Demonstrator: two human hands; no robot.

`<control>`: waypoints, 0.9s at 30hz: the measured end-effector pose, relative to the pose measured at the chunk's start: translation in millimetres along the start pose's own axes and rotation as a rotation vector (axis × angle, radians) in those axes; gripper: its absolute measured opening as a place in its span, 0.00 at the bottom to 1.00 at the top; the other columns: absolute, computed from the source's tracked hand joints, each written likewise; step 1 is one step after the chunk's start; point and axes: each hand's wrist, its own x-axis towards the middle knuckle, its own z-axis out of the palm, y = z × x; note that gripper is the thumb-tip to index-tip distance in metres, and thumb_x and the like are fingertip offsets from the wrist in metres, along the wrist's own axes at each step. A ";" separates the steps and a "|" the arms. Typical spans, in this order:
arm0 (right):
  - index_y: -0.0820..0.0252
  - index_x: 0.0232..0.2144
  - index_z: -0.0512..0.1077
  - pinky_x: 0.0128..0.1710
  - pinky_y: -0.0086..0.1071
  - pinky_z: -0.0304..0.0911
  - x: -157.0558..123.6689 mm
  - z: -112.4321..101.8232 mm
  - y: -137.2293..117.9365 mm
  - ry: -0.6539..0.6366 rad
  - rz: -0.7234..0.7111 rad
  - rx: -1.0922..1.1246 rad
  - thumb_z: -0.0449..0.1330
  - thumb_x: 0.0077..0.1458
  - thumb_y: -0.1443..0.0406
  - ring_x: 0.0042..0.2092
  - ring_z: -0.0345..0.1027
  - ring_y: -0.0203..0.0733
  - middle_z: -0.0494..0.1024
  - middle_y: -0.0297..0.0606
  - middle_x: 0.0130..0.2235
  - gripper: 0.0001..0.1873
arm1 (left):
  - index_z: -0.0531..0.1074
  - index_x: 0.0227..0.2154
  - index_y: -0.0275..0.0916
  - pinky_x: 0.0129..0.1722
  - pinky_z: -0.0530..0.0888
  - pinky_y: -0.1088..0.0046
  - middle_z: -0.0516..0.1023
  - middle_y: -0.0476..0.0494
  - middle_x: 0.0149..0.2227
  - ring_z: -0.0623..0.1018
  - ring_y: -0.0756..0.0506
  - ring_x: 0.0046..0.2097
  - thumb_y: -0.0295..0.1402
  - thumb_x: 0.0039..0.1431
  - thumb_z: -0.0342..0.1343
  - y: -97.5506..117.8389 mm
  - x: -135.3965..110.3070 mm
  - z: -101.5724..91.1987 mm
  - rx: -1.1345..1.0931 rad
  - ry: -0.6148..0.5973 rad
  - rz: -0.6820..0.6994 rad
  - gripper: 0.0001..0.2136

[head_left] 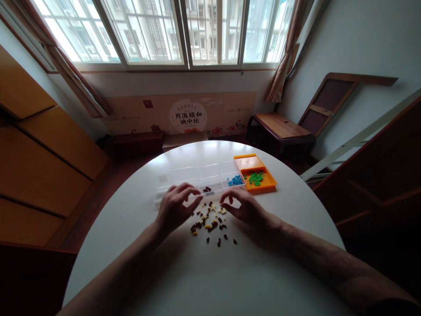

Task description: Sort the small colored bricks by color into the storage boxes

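On the white round table (pixel 204 281), small dark and yellow pieces (pixel 210 221) scattered between left hand (pixel 173 207) and right hand (pixel 244 206), fingers loosely spread, fingertips at the heap's edges, gripping nothing.

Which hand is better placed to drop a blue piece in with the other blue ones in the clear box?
Probably the right hand. It hovers at the right edge of the loose pieces, closest to the blue pieces in the clear box. The left hand would have to cross over.

Hands: two, left (pixel 176 210) and right (pixel 243 206)
Tables: one (pixel 210 272)
Clear boxes: one (pixel 197 177)
Orange trays: one (pixel 268 181)
Loose bricks (pixel 210 221): too many and small to count
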 end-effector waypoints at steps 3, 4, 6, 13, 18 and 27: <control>0.53 0.41 0.78 0.49 0.39 0.73 1.6 -2.1 -4.8 -0.018 -0.019 0.072 0.68 0.69 0.65 0.42 0.78 0.42 0.84 0.34 0.39 0.02 | 0.82 0.44 0.44 0.46 0.73 0.65 0.87 0.48 0.42 0.83 0.47 0.39 0.39 0.73 0.65 19.0 -4.9 11.2 -0.044 -0.035 0.173 0.06; 0.53 0.41 0.78 0.48 0.39 0.74 1.9 -2.3 -5.5 -0.028 -0.026 0.094 0.68 0.69 0.64 0.42 0.79 0.42 0.85 0.35 0.39 0.02 | 0.81 0.45 0.45 0.45 0.73 0.65 0.87 0.49 0.42 0.84 0.47 0.39 0.38 0.73 0.65 23.1 -6.0 14.4 -0.053 -0.042 0.213 0.05; 0.54 0.42 0.78 0.47 0.39 0.76 2.0 -1.9 -5.5 -0.038 -0.035 0.136 0.68 0.70 0.62 0.41 0.80 0.42 0.85 0.36 0.39 0.03 | 0.82 0.47 0.45 0.44 0.72 0.66 0.87 0.50 0.41 0.84 0.48 0.38 0.36 0.74 0.63 27.4 -7.1 18.6 -0.074 -0.052 0.261 0.04; 0.54 0.44 0.78 0.47 0.38 0.79 1.3 0.7 -5.5 -0.035 -0.014 0.222 0.69 0.70 0.59 0.41 0.84 0.42 0.86 0.36 0.39 0.07 | 0.83 0.45 0.46 0.41 0.72 0.67 0.88 0.50 0.40 0.83 0.49 0.36 0.35 0.75 0.63 24.2 -6.4 21.2 -0.089 -0.037 0.294 0.04; 0.54 0.44 0.78 0.49 0.38 0.78 0.5 1.3 -5.9 -0.035 -0.032 0.214 0.69 0.70 0.59 0.42 0.85 0.42 0.86 0.36 0.39 0.06 | 0.83 0.43 0.46 0.40 0.71 0.67 0.87 0.51 0.38 0.82 0.50 0.34 0.33 0.73 0.64 26.8 -6.7 23.1 -0.092 -0.004 0.315 0.03; 0.53 0.47 0.78 0.53 0.40 0.74 -0.4 -0.2 -10.0 -0.103 -0.037 0.097 0.68 0.68 0.69 0.47 0.81 0.43 0.87 0.35 0.44 0.08 | 0.83 0.41 0.44 0.42 0.74 0.70 0.87 0.51 0.38 0.83 0.51 0.34 0.32 0.71 0.66 15.5 -2.5 16.5 -0.172 0.040 0.222 0.02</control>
